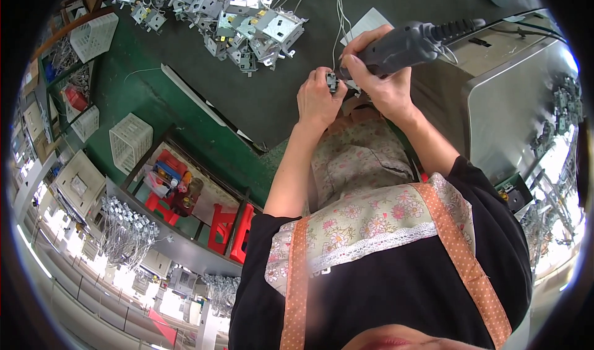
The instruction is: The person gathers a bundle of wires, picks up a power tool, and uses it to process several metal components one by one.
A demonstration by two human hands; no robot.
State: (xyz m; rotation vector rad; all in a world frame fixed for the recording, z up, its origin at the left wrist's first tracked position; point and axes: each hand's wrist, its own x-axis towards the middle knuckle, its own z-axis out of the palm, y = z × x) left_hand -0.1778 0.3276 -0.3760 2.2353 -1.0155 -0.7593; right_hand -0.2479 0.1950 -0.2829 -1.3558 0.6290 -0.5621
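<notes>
Wrapped in my right hand [390, 90] is a dark grey electric screwdriver [399, 48], its cable leaving toward the upper right. The tool's front end points left, at a small metal switch-like part [332, 83]. My left hand [317, 99] pinches that part between thumb and fingers at the near edge of the dark worktable [266, 96]. Thin white wires [339, 10] run down toward the part. The screwdriver's tip is hidden by my fingers, so I cannot tell whether it touches. Farther off to the left lies a heap of metal bracket assemblies [241, 28] with wires.
A white card [371, 22] lies beyond my right hand. To the right stands a metal cabinet [513, 102]. White plastic crates [131, 141] stand on the green floor at left, near a shelf with red stools [223, 229] below.
</notes>
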